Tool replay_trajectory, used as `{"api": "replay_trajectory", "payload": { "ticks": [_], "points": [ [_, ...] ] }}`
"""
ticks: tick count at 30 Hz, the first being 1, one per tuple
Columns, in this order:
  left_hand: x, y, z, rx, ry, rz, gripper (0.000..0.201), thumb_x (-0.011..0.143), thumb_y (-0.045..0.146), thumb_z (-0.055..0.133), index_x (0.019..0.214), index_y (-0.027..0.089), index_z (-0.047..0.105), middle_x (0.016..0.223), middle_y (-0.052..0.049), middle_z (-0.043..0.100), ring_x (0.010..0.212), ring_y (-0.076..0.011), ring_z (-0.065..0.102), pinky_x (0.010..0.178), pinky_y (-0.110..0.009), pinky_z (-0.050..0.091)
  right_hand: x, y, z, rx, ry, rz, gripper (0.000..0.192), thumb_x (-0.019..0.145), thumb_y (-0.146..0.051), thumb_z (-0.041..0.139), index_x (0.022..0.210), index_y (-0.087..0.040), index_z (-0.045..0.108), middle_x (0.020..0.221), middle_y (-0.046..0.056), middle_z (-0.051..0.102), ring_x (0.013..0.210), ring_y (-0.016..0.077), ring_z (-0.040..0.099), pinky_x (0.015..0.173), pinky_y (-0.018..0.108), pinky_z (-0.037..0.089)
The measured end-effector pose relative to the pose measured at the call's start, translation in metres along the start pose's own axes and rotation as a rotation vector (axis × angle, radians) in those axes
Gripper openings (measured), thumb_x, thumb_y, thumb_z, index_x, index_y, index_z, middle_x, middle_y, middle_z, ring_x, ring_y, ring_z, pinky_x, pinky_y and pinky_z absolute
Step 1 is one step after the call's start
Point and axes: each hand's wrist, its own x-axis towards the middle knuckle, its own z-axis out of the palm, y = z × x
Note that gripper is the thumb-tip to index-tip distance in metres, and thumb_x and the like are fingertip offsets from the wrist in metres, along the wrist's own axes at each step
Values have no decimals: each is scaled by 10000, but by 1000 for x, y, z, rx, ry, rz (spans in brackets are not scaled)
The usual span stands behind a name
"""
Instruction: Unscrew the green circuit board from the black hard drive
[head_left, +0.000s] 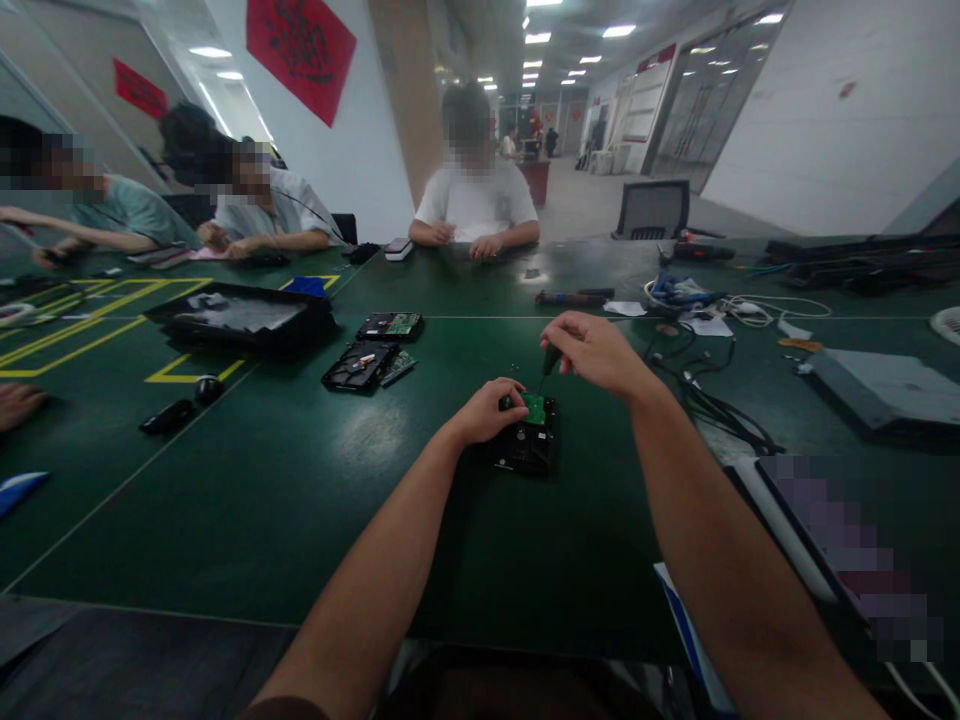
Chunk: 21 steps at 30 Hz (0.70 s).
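A black hard drive (517, 450) lies on the green table in front of me, with a green circuit board (535, 408) showing at its far end. My left hand (487, 410) grips the drive's left side, its bent fingers resting at the board's edge. A screwdriver (551, 360) with a dark green handle is pinched in my right hand (589, 350), fingers closed around the top. Its shaft points down at the far edge of the board; whether the tip sits in a screw is too small to tell. A few tiny screws (514, 368) lie just beyond the drive.
More hard drives (361, 366) and a loose circuit board (398, 368) lie to the left, near a black tray (240, 318). Cables (705, 400), a grey metal box (889, 385) and a screen (840, 540) are on the right. Co-workers sit across and leftward.
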Motion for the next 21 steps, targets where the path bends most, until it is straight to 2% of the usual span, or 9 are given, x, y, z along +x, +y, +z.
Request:
{"api": "replay_trajectory", "payload": {
  "ticks": [3,6,13,17,21],
  "points": [
    [-1,-1,0,-3,1,0,69,881,250,723,873,193,685,1272,-93,656,1202,-241,610,1115,-445,411,0,1,1,70,-42,32,305,976,-449,507,990,-198,681,725,44,692,597,160,649,588,308,498],
    [-1,0,0,-5,1,5,73,882,255,721,871,194,684,1265,-93,660,1200,-243,612,1114,-449,411,1,2,0,85,-63,21,293,975,-417,507,1081,-213,689,748,40,696,627,166,655,599,311,503],
    [-1,2,-1,-3,-3,-11,65,883,248,720,870,199,679,1268,-86,659,1202,-240,610,1117,-452,413,0,-2,-1,-51,31,34,315,939,-504,585,909,-205,677,764,50,697,656,166,633,611,308,466],
    [-1,0,0,1,-4,-13,67,879,253,725,869,200,685,1272,-85,658,1205,-243,606,1125,-455,406,-1,-3,0,-44,16,10,312,965,-496,551,951,-210,675,773,44,704,628,156,636,611,308,468],
    [-1,1,-1,-6,-1,2,69,882,254,722,866,198,684,1272,-89,658,1205,-238,610,1119,-439,413,0,1,1,3,-33,-9,338,997,-483,490,1052,-211,682,701,33,681,609,164,646,622,316,496]
  ]
}}
